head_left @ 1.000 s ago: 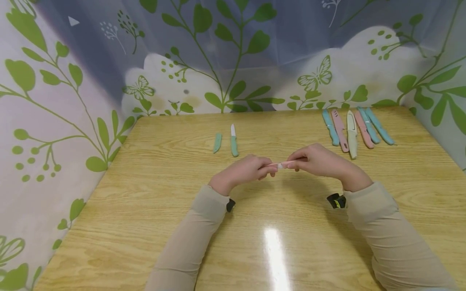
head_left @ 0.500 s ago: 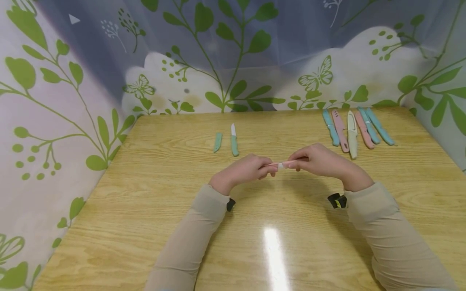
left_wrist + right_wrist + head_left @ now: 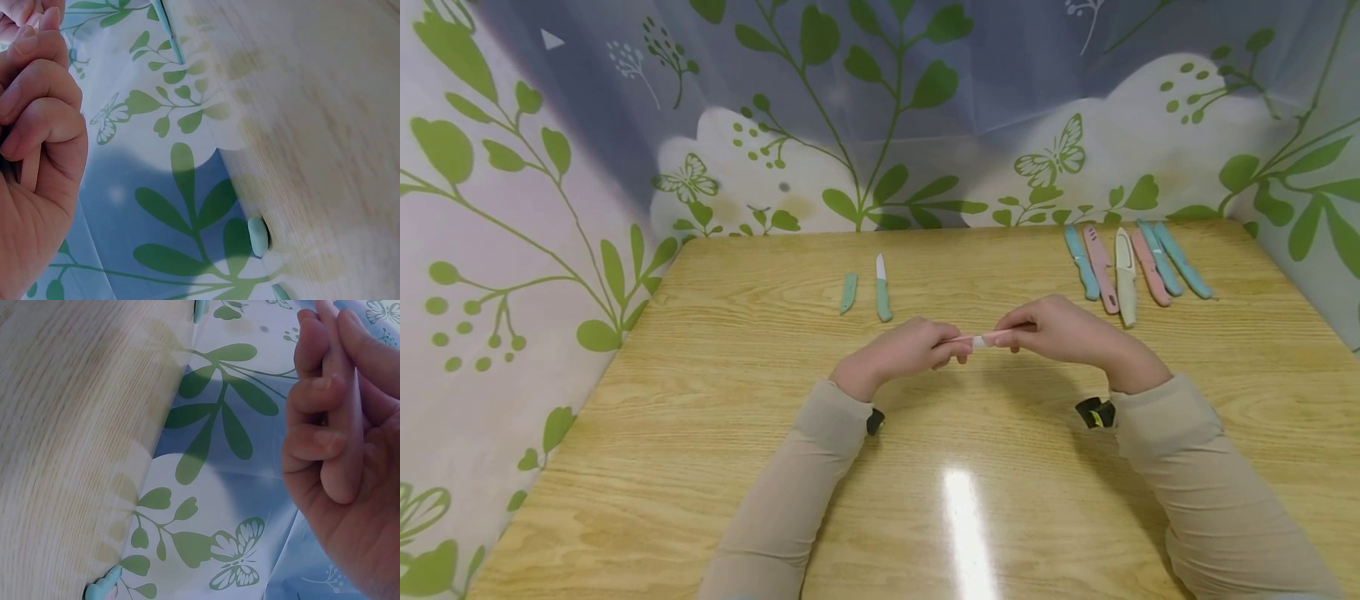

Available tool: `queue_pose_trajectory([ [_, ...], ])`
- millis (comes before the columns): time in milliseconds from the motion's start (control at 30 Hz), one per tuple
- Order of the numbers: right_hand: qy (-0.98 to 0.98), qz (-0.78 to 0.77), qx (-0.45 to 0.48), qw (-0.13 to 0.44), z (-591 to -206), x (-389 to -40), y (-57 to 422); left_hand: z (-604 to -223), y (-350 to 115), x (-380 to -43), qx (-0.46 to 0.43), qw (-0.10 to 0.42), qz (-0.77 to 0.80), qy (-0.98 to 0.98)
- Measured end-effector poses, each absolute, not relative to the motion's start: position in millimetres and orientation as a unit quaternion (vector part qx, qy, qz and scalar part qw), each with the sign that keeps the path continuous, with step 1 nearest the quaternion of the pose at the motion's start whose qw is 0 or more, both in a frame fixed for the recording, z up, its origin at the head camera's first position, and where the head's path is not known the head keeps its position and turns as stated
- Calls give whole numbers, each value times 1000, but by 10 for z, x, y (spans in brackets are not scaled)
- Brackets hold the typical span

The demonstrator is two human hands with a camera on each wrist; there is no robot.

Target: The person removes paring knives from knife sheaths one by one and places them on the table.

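Above the middle of the table, my two hands meet over a small pink knife. My right hand (image 3: 1060,337) grips its pink handle (image 3: 342,444), fingers curled round it in the right wrist view. My left hand (image 3: 898,350) holds a slim pink sheath (image 3: 30,167), mostly covered by the fingers. A short stretch of white blade (image 3: 977,341) shows between the hands; the rest of the blade is hidden. Beyond my left hand lie a green-handled knife (image 3: 882,292) with a bare white blade and, apart from it, a green sheath (image 3: 848,293).
At the back right of the wooden table (image 3: 700,417) lies a row of several knives: blue (image 3: 1082,267), pink (image 3: 1101,271) and cream (image 3: 1125,283) ones among them. A leaf-patterned curtain (image 3: 925,167) hangs along the back edge and the sides.
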State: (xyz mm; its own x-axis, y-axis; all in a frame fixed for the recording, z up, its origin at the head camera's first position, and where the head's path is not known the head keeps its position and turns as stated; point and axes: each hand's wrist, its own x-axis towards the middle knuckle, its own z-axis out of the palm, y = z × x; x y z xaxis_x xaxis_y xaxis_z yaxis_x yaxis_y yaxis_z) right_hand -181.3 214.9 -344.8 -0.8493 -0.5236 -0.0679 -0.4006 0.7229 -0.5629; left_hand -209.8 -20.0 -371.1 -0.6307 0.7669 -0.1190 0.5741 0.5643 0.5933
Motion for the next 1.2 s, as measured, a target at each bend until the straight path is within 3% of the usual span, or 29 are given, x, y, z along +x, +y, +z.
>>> queue_pose_trajectory([
  [1200,922,-274,-251,110,-3424,-1811,2179,-3698,-214,-2094,381,193,275,861],
])
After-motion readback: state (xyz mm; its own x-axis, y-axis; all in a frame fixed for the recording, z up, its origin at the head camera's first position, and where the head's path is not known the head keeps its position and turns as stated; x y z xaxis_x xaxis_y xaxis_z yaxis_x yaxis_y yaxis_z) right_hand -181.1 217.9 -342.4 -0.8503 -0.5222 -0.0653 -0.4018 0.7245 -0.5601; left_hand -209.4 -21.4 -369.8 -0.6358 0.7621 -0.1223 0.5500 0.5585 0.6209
